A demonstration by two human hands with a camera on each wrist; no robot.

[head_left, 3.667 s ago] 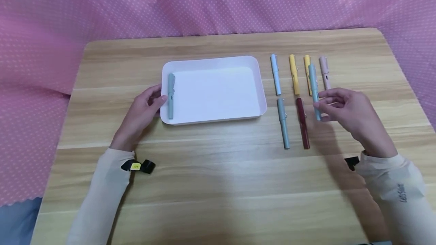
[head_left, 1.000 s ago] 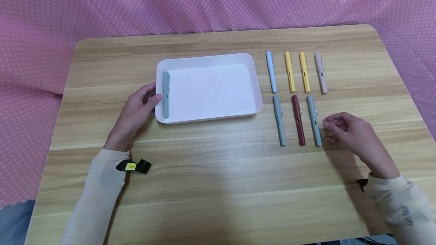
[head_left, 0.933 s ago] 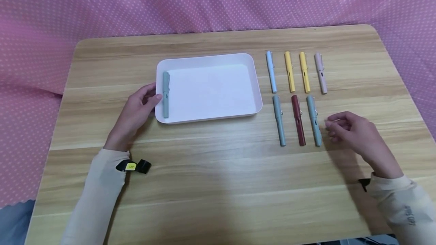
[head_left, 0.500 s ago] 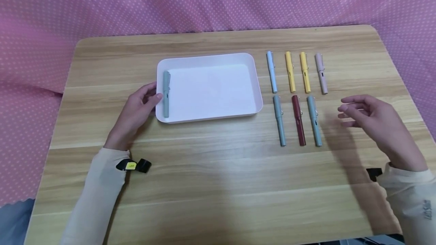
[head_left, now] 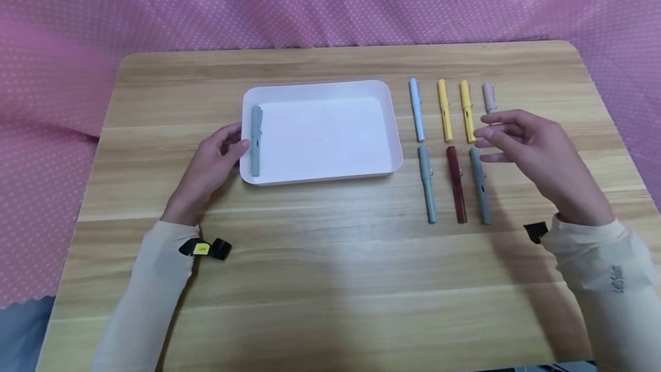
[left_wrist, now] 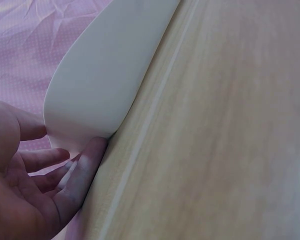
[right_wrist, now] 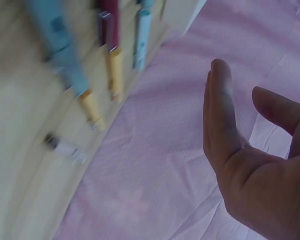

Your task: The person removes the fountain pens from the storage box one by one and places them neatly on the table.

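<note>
At the left end of a shallow white tray [head_left: 320, 179], my left hand [head_left: 206, 168] grips the wall, thumb at the rim and fingers against the outside. The left wrist view shows the fingertips low on the wall of the white tray [left_wrist: 90, 85]. A grey-green capped pen [head_left: 256, 142] lies inside along the left wall. My right hand [head_left: 532, 151] holds nothing; its fingers are spread loosely over the right-hand pens. It partly hides a pale mauve pen [head_left: 489, 96] and overlaps the top of a teal pen [head_left: 482, 200]. In the right wrist view, the right hand [right_wrist: 240, 135] has thumb and fingers apart.
The back row also has a light blue pen [head_left: 416, 111], a yellow pen [head_left: 444, 111] and another yellow pen [head_left: 467, 113]. In front lie a blue-green pen [head_left: 427, 185] and a dark red pen [head_left: 457, 185]. A pink dotted cloth [head_left: 330, 4] hangs behind the wooden table [head_left: 320, 268].
Earlier my right hand held the teal pen in the air; it then lay beside the dark red pen. The hand moved right, then back left over the pens. My left hand stayed at the tray.
</note>
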